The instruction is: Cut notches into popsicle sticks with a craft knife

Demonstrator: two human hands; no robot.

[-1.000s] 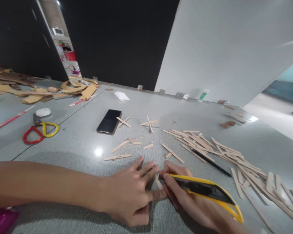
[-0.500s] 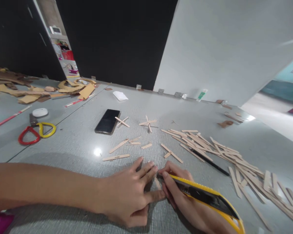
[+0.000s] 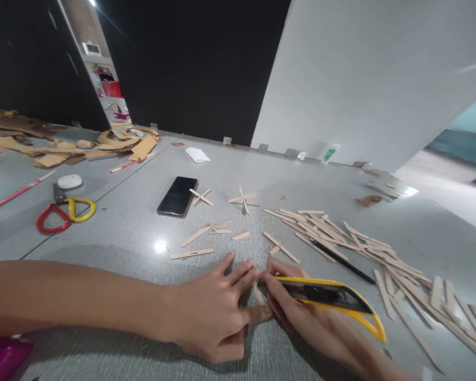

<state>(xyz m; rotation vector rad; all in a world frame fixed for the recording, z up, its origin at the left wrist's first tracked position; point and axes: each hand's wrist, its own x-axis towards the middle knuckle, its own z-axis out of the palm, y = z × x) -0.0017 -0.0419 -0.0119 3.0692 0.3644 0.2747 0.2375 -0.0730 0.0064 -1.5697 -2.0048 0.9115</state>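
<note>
My left hand (image 3: 218, 315) lies spread on the grey table, its fingertips and thumb pressing at either end of a small wooden craft stick (image 3: 258, 294). Most of that stick is hidden under the fingers. Gripped in my right hand (image 3: 295, 312) is a yellow and black utility knife (image 3: 329, 295), its front end down at the stick beside my left fingertips. The blade tip is covered by my fingers. Just beyond the hands rest two crossed sticks (image 3: 281, 247), a slotted stick (image 3: 192, 254) and several short cut pieces (image 3: 241, 235).
Many loose craft sticks (image 3: 404, 280) spread across the right side, with a black pen (image 3: 343, 262) among them. Two star-like stick shapes stand near a phone (image 3: 178, 197). Scissors (image 3: 65, 214), a white case (image 3: 70, 181) and cardboard scraps (image 3: 63, 151) lie at left.
The rear of the utility knife has swung upward and away from me, with my right hand turning along. My left hand keeps its place on the stick; the view shifts slightly.
</note>
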